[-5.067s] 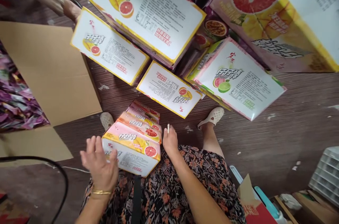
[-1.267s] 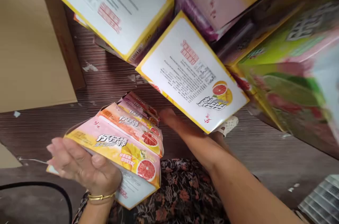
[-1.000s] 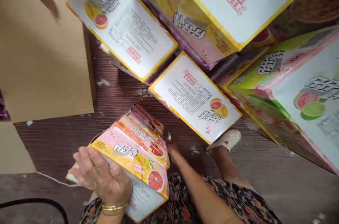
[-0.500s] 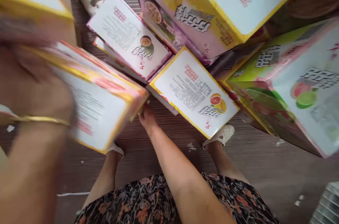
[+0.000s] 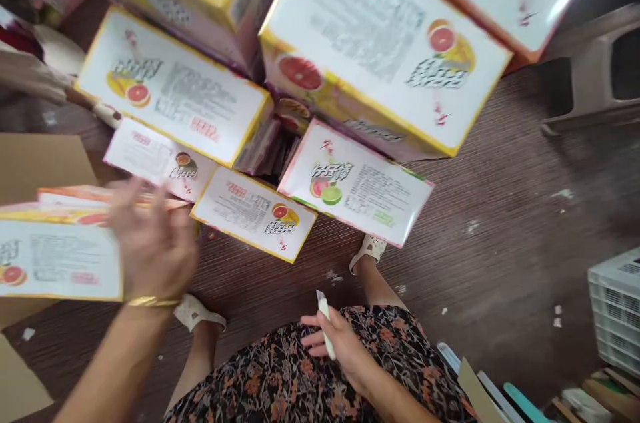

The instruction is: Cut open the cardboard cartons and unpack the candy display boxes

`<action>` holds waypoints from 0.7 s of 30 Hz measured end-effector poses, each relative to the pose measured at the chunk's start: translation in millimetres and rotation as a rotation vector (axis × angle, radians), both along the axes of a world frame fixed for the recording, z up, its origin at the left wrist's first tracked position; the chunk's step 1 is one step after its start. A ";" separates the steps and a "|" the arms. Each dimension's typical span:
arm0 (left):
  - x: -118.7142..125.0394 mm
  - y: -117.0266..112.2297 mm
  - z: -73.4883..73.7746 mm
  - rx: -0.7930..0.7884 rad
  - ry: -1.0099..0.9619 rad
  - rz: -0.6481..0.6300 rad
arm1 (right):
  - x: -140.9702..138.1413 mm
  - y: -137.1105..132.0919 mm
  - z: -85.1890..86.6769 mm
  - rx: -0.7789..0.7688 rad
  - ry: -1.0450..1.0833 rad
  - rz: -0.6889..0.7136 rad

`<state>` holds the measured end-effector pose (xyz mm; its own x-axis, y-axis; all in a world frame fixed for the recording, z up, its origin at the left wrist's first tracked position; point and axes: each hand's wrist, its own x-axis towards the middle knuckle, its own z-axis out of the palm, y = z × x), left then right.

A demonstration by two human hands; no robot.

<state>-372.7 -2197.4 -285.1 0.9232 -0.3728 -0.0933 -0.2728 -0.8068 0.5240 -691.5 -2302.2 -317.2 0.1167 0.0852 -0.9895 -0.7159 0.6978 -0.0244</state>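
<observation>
My left hand (image 5: pixel 157 239), a gold bangle on its wrist, is at the right end of a white and yellow drink box (image 5: pixel 60 256) with grapefruit pictures. Its fingers are apart and blurred by motion; whether they touch the box is unclear. A second box with an orange edge (image 5: pixel 75 193) lies right behind it, both over an open cardboard carton (image 5: pixel 45 159). My right hand (image 5: pixel 345 343) is near my lap, holding a slim white utility knife (image 5: pixel 326 323) between thumb and fingers, its short blade pointing away from me.
Stacked fruit-print boxes (image 5: pixel 385 43) fill the space ahead, with a guava-lime box (image 5: pixel 357 183) at the near edge. A plastic stool (image 5: pixel 595 69) stands at the right, a grey crate (image 5: pixel 617 306) at the right edge. Paper scraps lie on the dark floor (image 5: pixel 500 243).
The boxes my left hand held have moved left to the carton, and its grip has loosened. My right hand has drawn back from them toward my lap. My view has shifted right.
</observation>
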 end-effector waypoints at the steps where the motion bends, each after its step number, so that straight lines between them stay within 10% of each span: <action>1: -1.7 -21.3 -8.0 0.058 -0.063 -0.110 | -6.2 -12.3 -1.0 -0.029 0.000 0.061; 7: -30.5 -85.7 -70.3 0.376 -0.114 -0.271 | 1.1 -26.3 -24.4 -0.059 -0.039 0.264; 21: -53.6 -44.7 -90.4 0.368 -0.209 -0.268 | 13.5 -28.6 -25.1 -0.023 -0.025 0.088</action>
<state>-426.3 -2242.1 -375.5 0.8127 -0.5762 -0.0866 -0.5641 -0.8153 0.1304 -678.1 -2330.8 -342.3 0.1345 0.0739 -0.9882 -0.7731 0.6316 -0.0580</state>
